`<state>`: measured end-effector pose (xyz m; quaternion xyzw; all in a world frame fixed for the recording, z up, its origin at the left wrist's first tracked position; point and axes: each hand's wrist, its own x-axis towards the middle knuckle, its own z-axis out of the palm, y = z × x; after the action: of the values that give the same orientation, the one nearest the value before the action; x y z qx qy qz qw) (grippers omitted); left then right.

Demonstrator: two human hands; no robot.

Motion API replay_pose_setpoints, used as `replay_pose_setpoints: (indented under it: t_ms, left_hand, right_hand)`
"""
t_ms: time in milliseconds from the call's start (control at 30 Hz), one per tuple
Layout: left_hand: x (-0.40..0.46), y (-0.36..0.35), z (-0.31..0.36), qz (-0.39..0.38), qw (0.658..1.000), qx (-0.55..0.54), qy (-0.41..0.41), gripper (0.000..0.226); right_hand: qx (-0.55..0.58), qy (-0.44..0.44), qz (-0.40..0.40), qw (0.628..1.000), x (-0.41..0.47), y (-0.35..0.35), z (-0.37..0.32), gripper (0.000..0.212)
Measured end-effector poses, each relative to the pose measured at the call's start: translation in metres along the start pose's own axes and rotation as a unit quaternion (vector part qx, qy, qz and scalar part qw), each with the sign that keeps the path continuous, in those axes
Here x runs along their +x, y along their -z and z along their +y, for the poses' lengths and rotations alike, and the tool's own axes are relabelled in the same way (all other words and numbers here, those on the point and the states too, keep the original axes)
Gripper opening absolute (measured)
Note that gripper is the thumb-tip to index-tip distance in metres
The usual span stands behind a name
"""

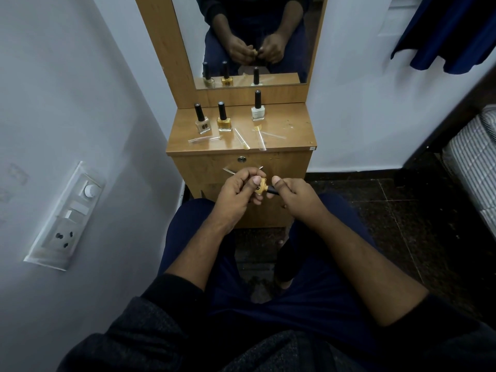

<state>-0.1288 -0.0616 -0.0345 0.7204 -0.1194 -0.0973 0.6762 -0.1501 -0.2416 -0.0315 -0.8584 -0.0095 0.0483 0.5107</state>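
My left hand point(240, 190) grips a small gold nail polish bottle point(261, 186), held sideways above my knees in front of the wooden dressing table point(290, 127). My right hand point(294, 196) curls round the bottle's black cap point(272, 191). The left hand also holds thin clear nail tips point(229, 171) that stick out past its fingers. On the table top stand three more bottles with black caps: a beige one point(201, 120), a gold one point(224, 118) and a white one point(257, 107). Clear nail tips point(241, 135) lie scattered in front of them.
A mirror point(249, 38) above the table reflects my hands and the bottles. A switch and socket panel point(67, 218) is on the white wall at left. Blue cloth point(451, 30) hangs at upper right, a striped mattress point(475, 162) sits at right over the dark floor.
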Motion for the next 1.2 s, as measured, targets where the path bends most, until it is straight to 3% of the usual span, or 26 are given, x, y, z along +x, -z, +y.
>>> replay_pose_setpoints:
  t_ms: [233, 433, 567, 633, 933, 1067, 1200]
  left_hand:
    - [0.0006, -0.0030, -0.0013, -0.027, 0.999, 0.015, -0.016, 0.019]
    - [0.0016, -0.0060, -0.0022, 0.025, 0.999, 0.007, 0.024, 0.025]
    - [0.0019, -0.0068, -0.0016, 0.058, 0.997, -0.027, 0.050, 0.029]
    - [0.0021, -0.0056, -0.0013, 0.068, 0.995, -0.042, 0.062, 0.031]
    - [0.0010, -0.0004, 0.0062, 0.023, 0.993, -0.108, 0.052, 0.022]
    - [0.0012, 0.0000, 0.0050, 0.013, 0.995, -0.092, 0.040, 0.021]
    - [0.0018, -0.0002, 0.0062, 0.001, 0.997, -0.068, 0.038, 0.026]
  right_hand:
    - [0.114, -0.075, -0.035, 0.990, 0.0026, 0.0021, 0.0034, 0.049]
    - [-0.022, 0.025, 0.024, 0.999, -0.0037, -0.0017, -0.0046, 0.028]
    - [-0.083, 0.109, -0.025, 0.990, -0.0040, 0.0001, -0.0038, 0.021]
    - [-0.125, 0.137, -0.003, 0.983, -0.0035, -0.0022, -0.0043, 0.021]
    - [-0.191, 0.189, 0.096, 0.958, -0.0014, 0.0003, -0.0046, 0.015]
    - [-0.216, 0.171, 0.116, 0.954, 0.0007, -0.0007, -0.0020, 0.024]
    - [-0.184, 0.118, 0.104, 0.970, -0.0009, -0.0002, -0.0025, 0.048]
